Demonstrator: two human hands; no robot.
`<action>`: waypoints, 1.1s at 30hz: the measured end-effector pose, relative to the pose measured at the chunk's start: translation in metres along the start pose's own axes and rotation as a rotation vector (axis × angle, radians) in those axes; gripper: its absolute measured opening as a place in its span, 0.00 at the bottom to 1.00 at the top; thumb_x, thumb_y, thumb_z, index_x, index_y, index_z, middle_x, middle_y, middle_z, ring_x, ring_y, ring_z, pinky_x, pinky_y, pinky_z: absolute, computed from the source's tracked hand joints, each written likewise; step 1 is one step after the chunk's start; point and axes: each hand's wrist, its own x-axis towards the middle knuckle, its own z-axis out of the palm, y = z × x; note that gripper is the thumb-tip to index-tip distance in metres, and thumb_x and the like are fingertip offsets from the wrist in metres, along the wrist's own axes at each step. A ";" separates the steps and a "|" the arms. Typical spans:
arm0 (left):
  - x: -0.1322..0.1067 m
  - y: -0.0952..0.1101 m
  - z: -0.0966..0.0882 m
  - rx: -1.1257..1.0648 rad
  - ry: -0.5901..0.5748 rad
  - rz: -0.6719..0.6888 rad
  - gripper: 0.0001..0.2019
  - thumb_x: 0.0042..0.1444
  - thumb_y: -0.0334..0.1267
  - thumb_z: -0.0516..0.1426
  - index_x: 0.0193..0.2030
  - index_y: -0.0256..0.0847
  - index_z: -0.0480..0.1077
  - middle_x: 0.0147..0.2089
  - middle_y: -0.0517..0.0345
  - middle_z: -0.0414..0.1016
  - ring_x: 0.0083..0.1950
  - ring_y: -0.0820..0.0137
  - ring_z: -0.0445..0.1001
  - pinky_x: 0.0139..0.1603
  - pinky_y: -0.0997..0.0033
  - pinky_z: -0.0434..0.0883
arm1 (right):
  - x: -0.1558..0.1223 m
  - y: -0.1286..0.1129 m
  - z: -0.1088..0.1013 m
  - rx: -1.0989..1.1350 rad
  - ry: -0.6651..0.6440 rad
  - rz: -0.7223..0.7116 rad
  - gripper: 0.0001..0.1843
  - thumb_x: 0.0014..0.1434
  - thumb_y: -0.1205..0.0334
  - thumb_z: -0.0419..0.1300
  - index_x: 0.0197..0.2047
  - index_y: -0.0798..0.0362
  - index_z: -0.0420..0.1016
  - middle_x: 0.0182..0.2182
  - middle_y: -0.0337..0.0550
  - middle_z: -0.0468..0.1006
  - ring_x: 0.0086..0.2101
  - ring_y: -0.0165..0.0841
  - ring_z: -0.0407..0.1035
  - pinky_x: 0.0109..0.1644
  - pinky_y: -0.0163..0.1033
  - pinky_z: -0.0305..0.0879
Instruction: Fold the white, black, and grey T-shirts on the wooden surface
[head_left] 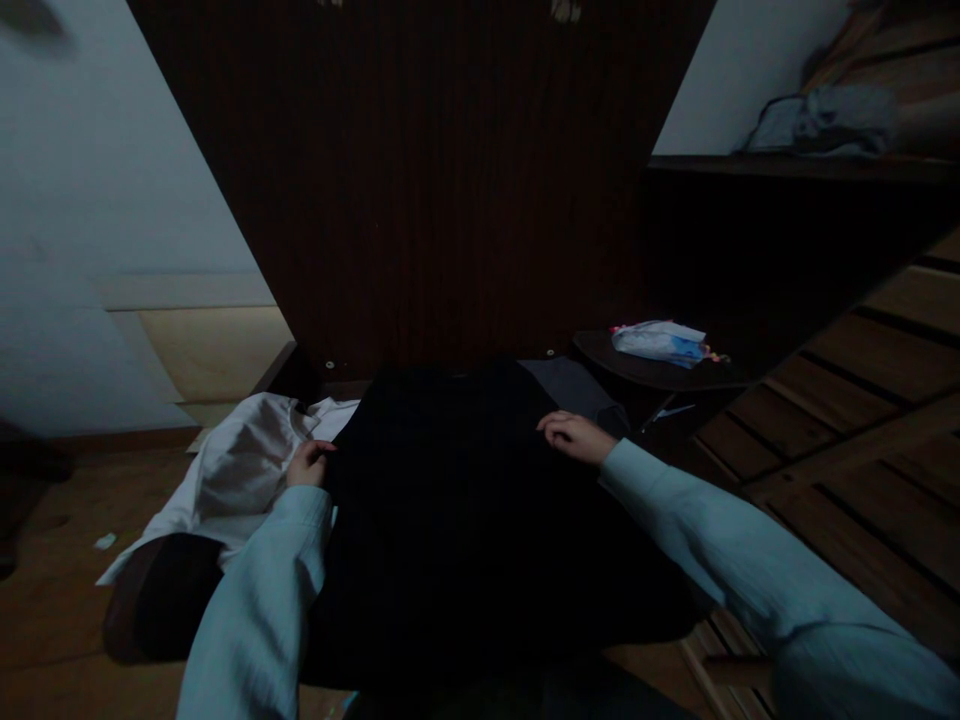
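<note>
A black garment (465, 520) lies spread out in front of me, too dark to show folds or its exact kind. My left hand (309, 464) is at its left edge, fingers closed on the cloth. On the other side my right hand (576, 436) pinches the fabric near the right edge. Beside my left hand a white garment (240, 465) lies crumpled, partly under the black one. A grey cloth (574, 388) sticks out behind the black garment, close to my right hand.
A dark wooden panel (450, 200) rises behind the garments. On a small rounded shelf (637, 378) at the right rests a white and blue soft packet (664, 342). Wooden slats (862, 370) stand at the far right. Grey cloth (832, 118) lies on an upper shelf.
</note>
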 end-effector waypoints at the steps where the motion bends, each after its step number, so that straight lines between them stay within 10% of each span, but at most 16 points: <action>1: 0.000 0.002 -0.001 0.000 -0.003 0.001 0.09 0.32 0.29 0.48 0.22 0.41 0.68 0.32 0.57 0.69 0.43 0.63 0.68 0.52 0.61 0.64 | 0.005 0.000 -0.008 0.001 0.011 0.035 0.10 0.50 0.72 0.50 0.27 0.54 0.71 0.39 0.43 0.74 0.41 0.31 0.68 0.47 0.37 0.63; 9: -0.004 0.008 0.000 -0.001 -0.007 0.001 0.10 0.32 0.30 0.48 0.22 0.41 0.69 0.31 0.57 0.68 0.40 0.64 0.68 0.49 0.62 0.66 | 0.044 0.009 -0.023 -0.327 -0.167 0.663 0.11 0.47 0.56 0.60 0.31 0.54 0.75 0.33 0.51 0.76 0.37 0.41 0.71 0.37 0.39 0.65; 25: 0.000 0.011 0.002 -0.007 -0.018 0.000 0.10 0.31 0.30 0.48 0.21 0.40 0.69 0.31 0.55 0.69 0.41 0.62 0.69 0.50 0.59 0.66 | 0.029 0.040 -0.050 -0.325 -0.137 0.808 0.10 0.48 0.58 0.56 0.34 0.50 0.74 0.35 0.44 0.76 0.36 0.35 0.70 0.32 0.34 0.62; 33: 0.004 0.006 0.005 -0.026 -0.031 0.013 0.10 0.31 0.31 0.48 0.21 0.41 0.69 0.31 0.56 0.69 0.41 0.62 0.69 0.51 0.60 0.66 | 0.078 0.045 -0.060 -0.325 -0.153 0.587 0.16 0.50 0.63 0.57 0.43 0.49 0.73 0.43 0.45 0.74 0.43 0.37 0.69 0.42 0.37 0.63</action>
